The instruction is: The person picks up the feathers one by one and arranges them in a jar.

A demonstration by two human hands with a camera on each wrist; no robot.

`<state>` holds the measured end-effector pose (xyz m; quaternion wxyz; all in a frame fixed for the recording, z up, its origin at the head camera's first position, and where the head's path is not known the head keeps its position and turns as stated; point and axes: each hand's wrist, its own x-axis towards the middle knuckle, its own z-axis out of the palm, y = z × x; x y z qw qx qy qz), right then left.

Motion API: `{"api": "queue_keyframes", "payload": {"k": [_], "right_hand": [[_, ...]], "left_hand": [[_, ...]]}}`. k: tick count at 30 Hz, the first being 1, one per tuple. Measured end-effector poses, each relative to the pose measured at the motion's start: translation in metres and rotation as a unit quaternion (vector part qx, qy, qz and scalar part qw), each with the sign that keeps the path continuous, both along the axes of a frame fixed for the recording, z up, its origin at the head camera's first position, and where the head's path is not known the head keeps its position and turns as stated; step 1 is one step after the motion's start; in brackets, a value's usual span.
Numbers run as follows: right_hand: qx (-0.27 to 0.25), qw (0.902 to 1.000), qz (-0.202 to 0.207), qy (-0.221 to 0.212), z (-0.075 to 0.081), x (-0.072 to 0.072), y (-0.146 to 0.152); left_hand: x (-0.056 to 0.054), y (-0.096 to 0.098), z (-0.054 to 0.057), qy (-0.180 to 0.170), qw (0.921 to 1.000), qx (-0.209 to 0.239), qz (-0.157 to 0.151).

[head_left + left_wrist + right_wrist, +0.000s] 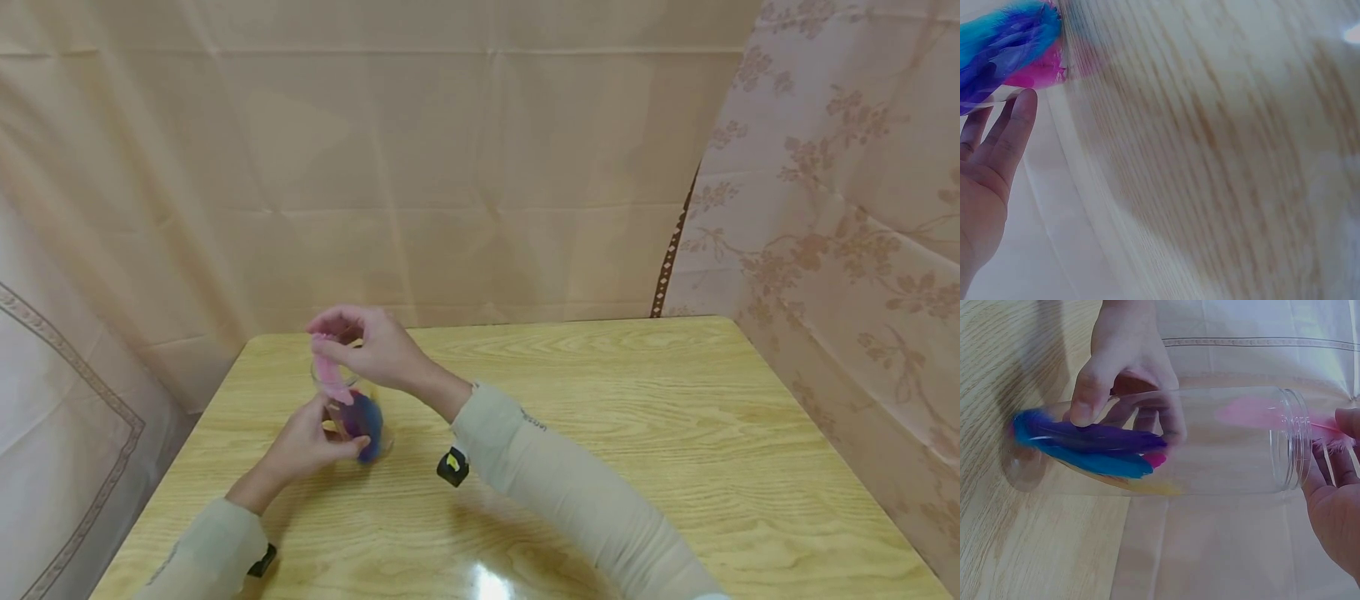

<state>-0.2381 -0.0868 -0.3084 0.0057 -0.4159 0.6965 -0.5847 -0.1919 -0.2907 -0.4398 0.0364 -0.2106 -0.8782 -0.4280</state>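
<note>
A clear, wide-mouthed jar [1216,453] stands on the table, holding purple [1107,439], blue [1104,464] and yellow [1157,486] feathers near its base; a bit of magenta shows among them. My left hand [303,442] grips the jar's side, thumb on the near face and fingers round behind. Above the rim, my right hand [386,350] pinches the quill end of a light pink feather [1247,412]. Most of that feather hangs inside the jar's neck. In the left wrist view the left hand [988,187] is beside the jar's bright feathers [1016,44].
The wood-grain table [600,425] extends to the right of the jar. Beige cloth [450,167] hangs behind it, with floral cloth [855,217] on the right and pale cloth [60,450] on the left. Small black devices [453,467] sit at the wrists.
</note>
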Motion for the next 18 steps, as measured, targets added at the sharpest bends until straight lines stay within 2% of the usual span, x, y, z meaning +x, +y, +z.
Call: {"api": "queue_keyframes", "payload": {"k": [18], "right_hand": [[-0.014,0.9998,0.014,-0.001,-0.0010,0.0007,0.0005]], "left_hand": [[0.0002,-0.0006,-0.0004,-0.003,1.0000,-0.007,0.005]]}}
